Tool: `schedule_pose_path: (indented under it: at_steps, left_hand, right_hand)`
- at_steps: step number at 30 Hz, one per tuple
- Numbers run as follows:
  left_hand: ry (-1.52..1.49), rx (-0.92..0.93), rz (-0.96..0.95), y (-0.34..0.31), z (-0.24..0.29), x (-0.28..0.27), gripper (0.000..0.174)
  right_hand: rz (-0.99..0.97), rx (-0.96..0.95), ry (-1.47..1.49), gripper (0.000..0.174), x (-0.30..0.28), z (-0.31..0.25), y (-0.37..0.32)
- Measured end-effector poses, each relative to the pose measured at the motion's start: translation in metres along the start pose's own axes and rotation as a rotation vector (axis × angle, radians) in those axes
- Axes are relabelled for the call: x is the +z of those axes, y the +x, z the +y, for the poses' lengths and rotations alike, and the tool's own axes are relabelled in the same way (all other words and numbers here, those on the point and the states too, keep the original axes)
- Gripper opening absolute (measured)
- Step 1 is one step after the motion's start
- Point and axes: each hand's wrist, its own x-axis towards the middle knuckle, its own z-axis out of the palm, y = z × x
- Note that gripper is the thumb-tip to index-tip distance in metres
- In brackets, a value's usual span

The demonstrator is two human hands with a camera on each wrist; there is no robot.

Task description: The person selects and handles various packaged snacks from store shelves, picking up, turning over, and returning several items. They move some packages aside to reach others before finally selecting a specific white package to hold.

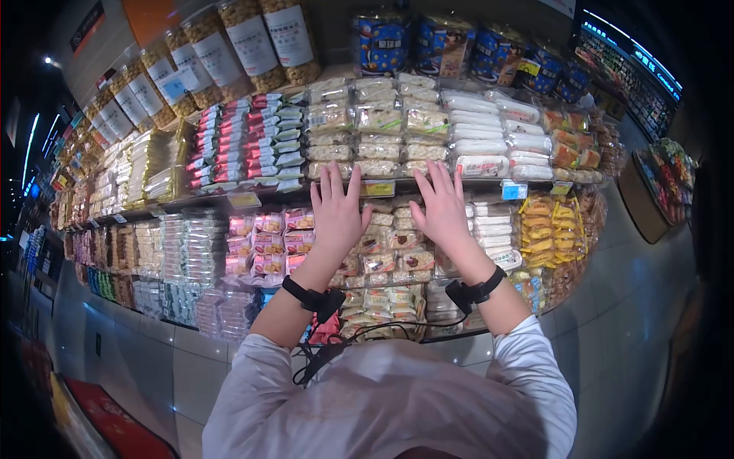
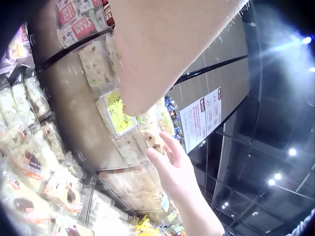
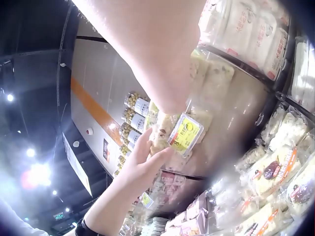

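Observation:
In the head view my left hand [image 1: 338,213] and right hand [image 1: 445,208] reach forward side by side, palms down, fingers straight and spread, holding nothing. Their fingertips lie at the front edge of the upper shelf, by packs of pale wrapped pastries [image 1: 378,167]. Between them is a yellow price tag [image 1: 378,189]. The left wrist view shows the right hand [image 2: 178,172] beyond the tag [image 2: 117,112]; the right wrist view shows the left hand [image 3: 135,169] beside the tag [image 3: 186,133]. Whether the fingertips touch the packs, I cannot tell.
Clear jars [image 1: 229,47] and blue tins [image 1: 382,44] line the back. White packs [image 1: 480,145] lie right of the pastries, red and blue ones [image 1: 229,145] left. A lower tier holds pink packs [image 1: 267,243] and yellow packs [image 1: 552,229]. Another display [image 1: 650,199] stands at right.

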Motion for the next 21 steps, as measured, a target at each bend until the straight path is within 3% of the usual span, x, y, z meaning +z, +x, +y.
schedule_pose_path:
  at_steps: [7,21]
  left_hand:
    - [-0.029,0.031,0.106,0.012,-0.012,-0.011,0.08]
    - [0.131,0.05,0.084,0.032,-0.02,-0.001,0.076]
  right_hand:
    - [0.069,-0.021,0.084,0.061,-0.003,-0.006,-0.002]
    - [0.068,-0.046,0.048,0.06,-0.002,-0.014,0.018]
